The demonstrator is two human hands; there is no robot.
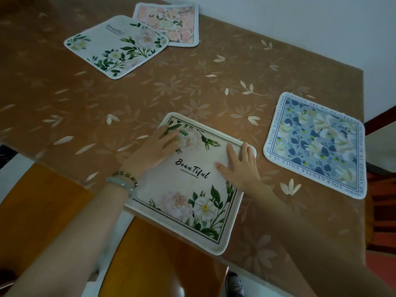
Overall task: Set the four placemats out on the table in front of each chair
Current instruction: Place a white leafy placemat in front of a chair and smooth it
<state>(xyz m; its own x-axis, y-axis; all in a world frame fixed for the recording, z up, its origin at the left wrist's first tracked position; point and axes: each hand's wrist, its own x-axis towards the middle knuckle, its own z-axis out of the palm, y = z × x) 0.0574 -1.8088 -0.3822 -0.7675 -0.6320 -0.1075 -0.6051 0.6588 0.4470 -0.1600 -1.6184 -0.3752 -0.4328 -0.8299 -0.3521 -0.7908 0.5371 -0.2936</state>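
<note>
A cream placemat [188, 189] with flowers and the word "Beautiful" lies at the table's near edge, its near corner overhanging. My left hand [152, 151] presses flat on its upper left part; my right hand [240, 166] presses flat near its right corner. A blue floral placemat [317, 144] lies to the right near the table's right edge. At the far side lie a white placemat with green leaves [115, 46] and a pink floral placemat [169, 24], the white one overlapping the pink one's corner.
The table [96, 108] wears a brown cloth with a pale leaf pattern. A wooden chair [154, 260] stands under the near edge below the cream mat. Another chair [381, 202] shows at the right edge. A white wall lies beyond the far right.
</note>
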